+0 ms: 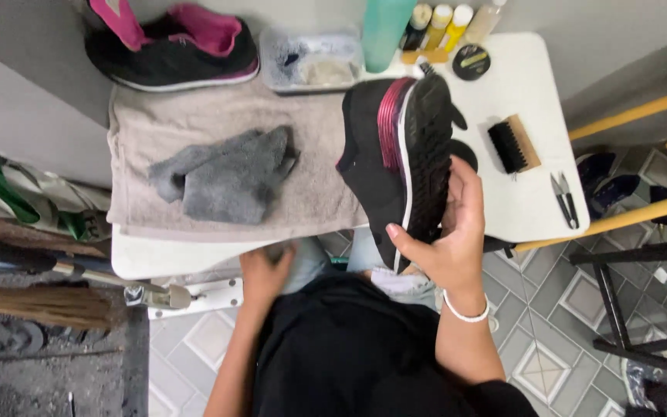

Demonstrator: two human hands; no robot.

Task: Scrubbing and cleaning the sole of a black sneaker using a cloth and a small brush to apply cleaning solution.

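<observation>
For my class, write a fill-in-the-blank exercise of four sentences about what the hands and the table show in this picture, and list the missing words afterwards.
1. The right hand holds a black and pink ____ on its side.
2. The crumpled grey cloth lies on a beige ____ spread over the white table.
3. The left hand is down at the table's near ____, holding nothing visible.
4. The wooden brush has ____ bristles.

Missing words: shoe; towel; edge; black
</observation>
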